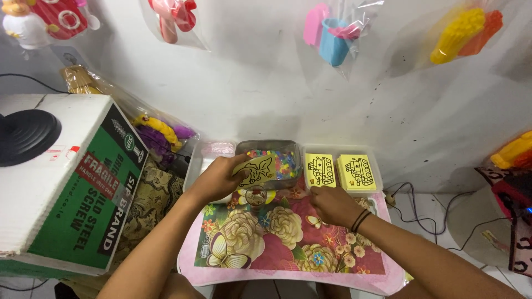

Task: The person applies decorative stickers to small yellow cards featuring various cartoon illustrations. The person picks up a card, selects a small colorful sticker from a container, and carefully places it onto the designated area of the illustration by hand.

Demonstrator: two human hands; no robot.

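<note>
Hands are working over a flower-patterned counter (288,243) — the left hand (219,178) is gripping a yellow card (256,170) with a black line drawing, holding it tilted in front of a clear tub of coloured beads (277,158). The right hand (331,204) is resting loosely curled on the counter, holding nothing, just below a white tray (377,160) carrying two stacks of yellow cards (339,170). A cardboard box (66,182) is sitting well off to the left.

Left hand (219,177) raised, fingers pinched, right hand (331,205) lowered, knuckles up, loosely curled
</note>
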